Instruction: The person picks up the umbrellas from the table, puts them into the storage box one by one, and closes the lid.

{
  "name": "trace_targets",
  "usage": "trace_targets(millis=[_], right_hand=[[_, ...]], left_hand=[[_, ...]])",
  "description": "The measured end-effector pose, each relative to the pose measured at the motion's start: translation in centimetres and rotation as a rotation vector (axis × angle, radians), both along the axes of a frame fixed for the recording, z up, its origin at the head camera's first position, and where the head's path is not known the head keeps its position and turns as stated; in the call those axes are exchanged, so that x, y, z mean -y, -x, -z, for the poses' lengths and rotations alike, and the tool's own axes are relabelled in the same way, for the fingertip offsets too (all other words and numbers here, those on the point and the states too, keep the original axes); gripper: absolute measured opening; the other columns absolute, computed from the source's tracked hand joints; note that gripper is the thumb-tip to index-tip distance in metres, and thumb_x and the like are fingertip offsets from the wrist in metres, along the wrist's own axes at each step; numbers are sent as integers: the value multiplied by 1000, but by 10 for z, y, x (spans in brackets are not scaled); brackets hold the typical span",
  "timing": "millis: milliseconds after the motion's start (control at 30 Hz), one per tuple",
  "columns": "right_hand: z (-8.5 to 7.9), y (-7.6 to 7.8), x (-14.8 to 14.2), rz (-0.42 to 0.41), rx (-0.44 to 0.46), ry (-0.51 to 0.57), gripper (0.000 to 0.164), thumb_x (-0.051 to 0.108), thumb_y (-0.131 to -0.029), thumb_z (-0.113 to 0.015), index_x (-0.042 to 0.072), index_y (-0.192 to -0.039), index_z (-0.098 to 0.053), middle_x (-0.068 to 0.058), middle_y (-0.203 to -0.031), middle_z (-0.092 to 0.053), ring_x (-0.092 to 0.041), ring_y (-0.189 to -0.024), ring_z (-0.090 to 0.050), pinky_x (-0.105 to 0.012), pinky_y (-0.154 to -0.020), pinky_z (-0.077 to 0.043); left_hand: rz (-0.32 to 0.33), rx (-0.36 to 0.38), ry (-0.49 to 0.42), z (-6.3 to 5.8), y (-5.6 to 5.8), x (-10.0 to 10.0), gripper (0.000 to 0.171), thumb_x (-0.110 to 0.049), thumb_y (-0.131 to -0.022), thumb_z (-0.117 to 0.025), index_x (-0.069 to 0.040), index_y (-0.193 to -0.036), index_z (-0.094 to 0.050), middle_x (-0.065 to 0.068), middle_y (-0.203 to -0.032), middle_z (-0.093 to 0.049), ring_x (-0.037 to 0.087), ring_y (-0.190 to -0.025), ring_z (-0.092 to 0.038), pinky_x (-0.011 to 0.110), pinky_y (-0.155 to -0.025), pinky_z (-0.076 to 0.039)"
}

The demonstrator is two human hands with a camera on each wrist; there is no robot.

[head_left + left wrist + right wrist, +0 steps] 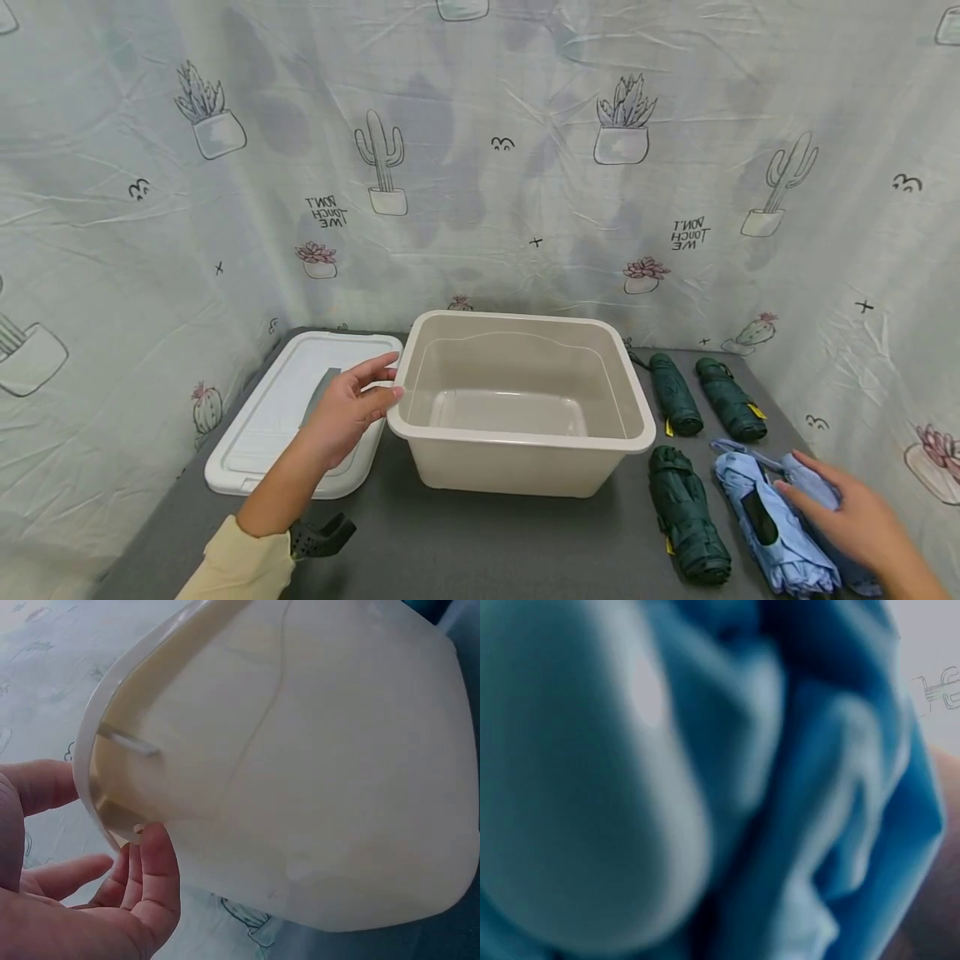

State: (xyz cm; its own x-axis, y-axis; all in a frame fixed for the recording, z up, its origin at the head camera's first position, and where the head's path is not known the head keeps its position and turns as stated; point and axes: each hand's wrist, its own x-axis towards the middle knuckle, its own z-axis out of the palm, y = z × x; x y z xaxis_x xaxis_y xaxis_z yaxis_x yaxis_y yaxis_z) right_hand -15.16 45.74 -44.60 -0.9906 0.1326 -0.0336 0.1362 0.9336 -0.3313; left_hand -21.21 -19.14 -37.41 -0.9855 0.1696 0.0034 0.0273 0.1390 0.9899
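Head: your left grip [352, 410] pinches the bin [517, 468]; your right grip [858, 521] lies over the darker blue umbrella [815, 482] on the desk [480, 546], whether clenched I can't tell. Left wrist: your fingers [160, 874] touch the bin's rim. Right wrist: blurred blue fabric [810, 802].

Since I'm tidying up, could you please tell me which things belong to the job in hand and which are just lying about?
Seem to belong:
beige plastic tub, its rim in the left hand
darker blue folded umbrella, under the right hand

Seem to be lying about:
white plastic lid
light blue folded umbrella
three dark green folded umbrellas
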Motion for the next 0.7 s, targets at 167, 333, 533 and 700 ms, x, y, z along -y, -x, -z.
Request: trace_targets(millis=[167,333,533,700], right_hand=[[6,-1,-9,-6,0,-35,82,50,-96,-66,-15,-143,-44,-50,-135,-43,-70,-116,-46,-74,-87,-46],[7,1,-16,-42,42,-69,81,46,-92,-72,-15,-139,-47,-51,-128,-49,-68,-110,-53,-70,-81,-50],[5,1,-21,-79,81,-56,76,38,-89,-76,-15,-136,-49,-50,-124,-52,-67,-106,-55,-69,-79,-50],[4,0,-27,-109,109,-29,69,35,-89,-77,-12,-134,-54,-51,-124,-51,-67,-105,-55,-69,-79,-50]], left_hand=[[32,18,-39,0,4,1,65,-12,-99,-65,-5,-158,-37,24,-142,-46,18,-113,-65,25,-94,-58],[61,39,-115,-2,8,4,67,-7,-98,-66,-2,-157,-36,25,-139,-46,15,-106,-68,28,-89,-61],[60,51,-149,-5,10,4,67,-5,-97,-68,-1,-157,-38,17,-131,-51,14,-101,-70,29,-87,-62],[63,63,-171,-7,11,3,68,-3,-97,-67,0,-157,-37,13,-128,-52,12,-98,-70,27,-85,-62]])
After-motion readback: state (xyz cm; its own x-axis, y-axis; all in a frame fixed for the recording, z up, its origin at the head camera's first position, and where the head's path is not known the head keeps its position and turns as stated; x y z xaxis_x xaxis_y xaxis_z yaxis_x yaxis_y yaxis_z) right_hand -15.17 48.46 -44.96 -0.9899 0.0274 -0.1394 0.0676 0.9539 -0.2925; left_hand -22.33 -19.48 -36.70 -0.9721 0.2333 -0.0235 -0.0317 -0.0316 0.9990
